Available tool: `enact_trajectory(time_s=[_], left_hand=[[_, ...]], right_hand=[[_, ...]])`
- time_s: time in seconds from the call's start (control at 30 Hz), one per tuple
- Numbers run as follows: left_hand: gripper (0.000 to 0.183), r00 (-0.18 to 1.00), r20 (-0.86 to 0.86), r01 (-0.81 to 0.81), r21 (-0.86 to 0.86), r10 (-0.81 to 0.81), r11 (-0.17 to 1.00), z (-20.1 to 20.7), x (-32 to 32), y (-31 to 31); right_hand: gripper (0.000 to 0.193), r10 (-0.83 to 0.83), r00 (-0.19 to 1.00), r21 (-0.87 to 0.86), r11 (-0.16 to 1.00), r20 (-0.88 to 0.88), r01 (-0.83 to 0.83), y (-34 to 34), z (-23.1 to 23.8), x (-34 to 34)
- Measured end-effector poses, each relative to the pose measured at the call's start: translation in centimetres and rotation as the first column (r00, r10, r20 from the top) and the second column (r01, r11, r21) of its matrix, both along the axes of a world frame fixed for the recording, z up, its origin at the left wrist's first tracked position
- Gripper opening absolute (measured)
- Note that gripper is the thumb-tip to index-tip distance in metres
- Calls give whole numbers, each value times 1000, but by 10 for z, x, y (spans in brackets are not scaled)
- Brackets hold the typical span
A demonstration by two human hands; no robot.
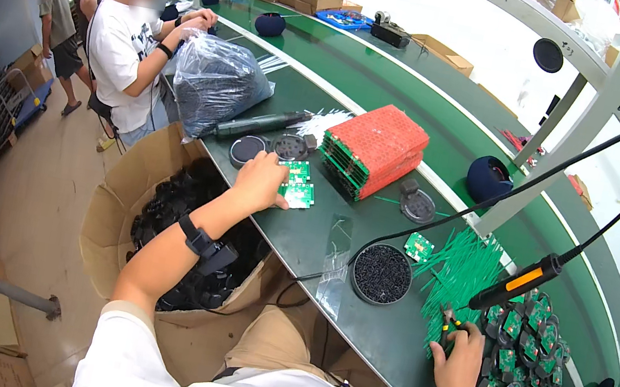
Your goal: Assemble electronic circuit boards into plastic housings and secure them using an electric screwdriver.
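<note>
My left hand (260,183) pinches the near edge of a small panel of green circuit boards (297,185) at the bench's left side. Beside these boards lie round black plastic housings (248,151). In my right hand (459,362) is a pair of small pliers (451,322) with yellow-and-black handles, its jaws pointing away from me over a pile of green plastic strips (464,270). A single green board (418,247) rests by these strips. To the right of the pliers are many black housings fitted with green boards (530,357).
A round dish of small black screws (382,274) stands mid-bench, behind it a stack of red panels (376,149). An electric screwdriver (518,286) hangs at the right. A carton of black parts (110,196) stands lower left. A co-worker (124,36) sits beyond a plastic bag (217,86).
</note>
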State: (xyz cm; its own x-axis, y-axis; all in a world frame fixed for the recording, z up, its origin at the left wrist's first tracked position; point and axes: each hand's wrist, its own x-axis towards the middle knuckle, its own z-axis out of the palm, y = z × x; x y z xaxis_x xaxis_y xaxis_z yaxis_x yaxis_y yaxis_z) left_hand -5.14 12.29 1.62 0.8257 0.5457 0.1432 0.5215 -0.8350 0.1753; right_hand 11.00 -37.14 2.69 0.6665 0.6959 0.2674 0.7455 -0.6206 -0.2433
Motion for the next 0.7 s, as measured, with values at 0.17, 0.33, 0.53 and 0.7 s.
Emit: enact_trajectory(time_s=[0.17,0.33,0.53,0.7], left_hand=[[45,936,352,54,-132,-4,990,15,-14,-22],[20,770,604,581,-527,-208,620,41,-23,-114],[20,741,621,644,-553,-254,528,43,-17,-182],[22,738,631,640,-545,-239,541,30,-9,-192]], right_hand=[[27,-62,991,134,988,-122,79,15,43,-17],[53,389,804,495,858,-449,-139,81,51,-50],[26,396,821,482,859,-411,-173,133,36,-62],[30,337,822,444,888,-459,-117,136,22,-53]])
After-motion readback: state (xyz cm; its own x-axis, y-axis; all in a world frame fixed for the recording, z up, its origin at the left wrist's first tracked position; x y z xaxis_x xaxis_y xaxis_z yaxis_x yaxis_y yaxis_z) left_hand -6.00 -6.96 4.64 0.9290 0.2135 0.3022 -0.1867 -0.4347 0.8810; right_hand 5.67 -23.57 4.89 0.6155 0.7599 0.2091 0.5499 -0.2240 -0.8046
